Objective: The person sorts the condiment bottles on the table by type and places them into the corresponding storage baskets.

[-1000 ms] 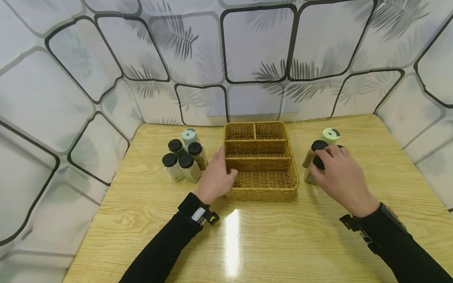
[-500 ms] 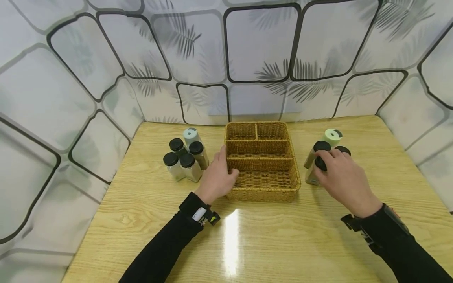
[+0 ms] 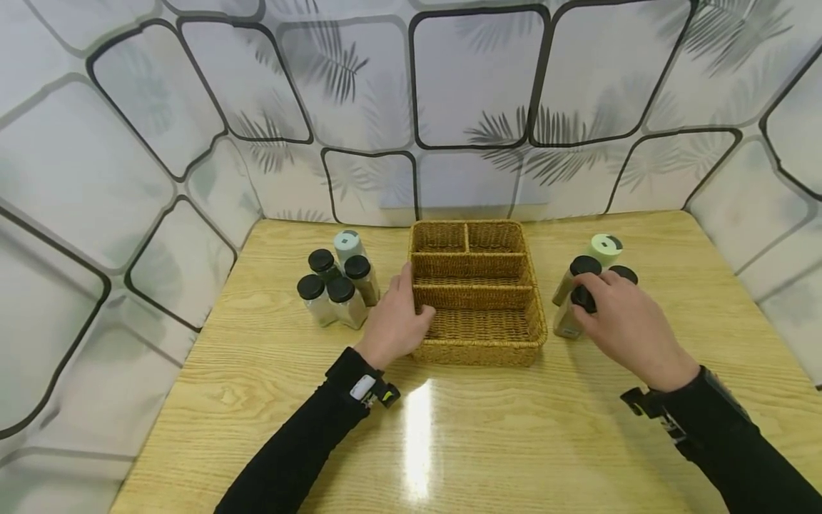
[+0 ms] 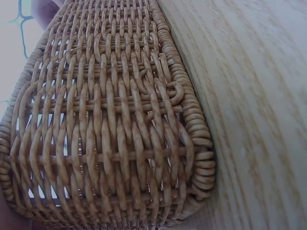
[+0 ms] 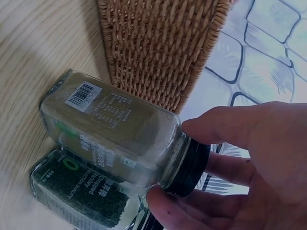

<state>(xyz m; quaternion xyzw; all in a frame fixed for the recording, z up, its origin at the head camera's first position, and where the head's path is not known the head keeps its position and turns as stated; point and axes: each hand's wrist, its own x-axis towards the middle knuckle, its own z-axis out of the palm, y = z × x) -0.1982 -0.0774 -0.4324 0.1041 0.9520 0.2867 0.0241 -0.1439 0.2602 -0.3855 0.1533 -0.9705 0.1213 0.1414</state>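
Note:
My left hand [image 3: 394, 321] grips the left rim of a wicker basket [image 3: 478, 353], its thumb reaching inside over the near compartment. The left wrist view is filled by the woven outer wall [image 4: 110, 110], with only bits of the hand at the left edge. On the right, my right hand [image 3: 629, 328] pinches the black lid [image 5: 189, 167] of a square glass spice jar [image 5: 110, 129] holding brownish powder. That jar stands on the table beside the basket. Against it stands a jar of chopped parsley [image 5: 81, 191], its green flakes showing in the right wrist view.
Behind the gripped jar are another black-lidded jar [image 3: 586, 265] and one with a pale green lid [image 3: 606, 246]. Several more jars stand left of the basket, including one with a light blue lid [image 3: 347, 243]. Patterned fabric [image 3: 475, 78] encloses the wooden table [image 3: 289, 428].
The right hand has shifted slightly, uncovering more of the black lid behind its fingers. The left hand stays on the basket rim, and the head view has drifted a little.

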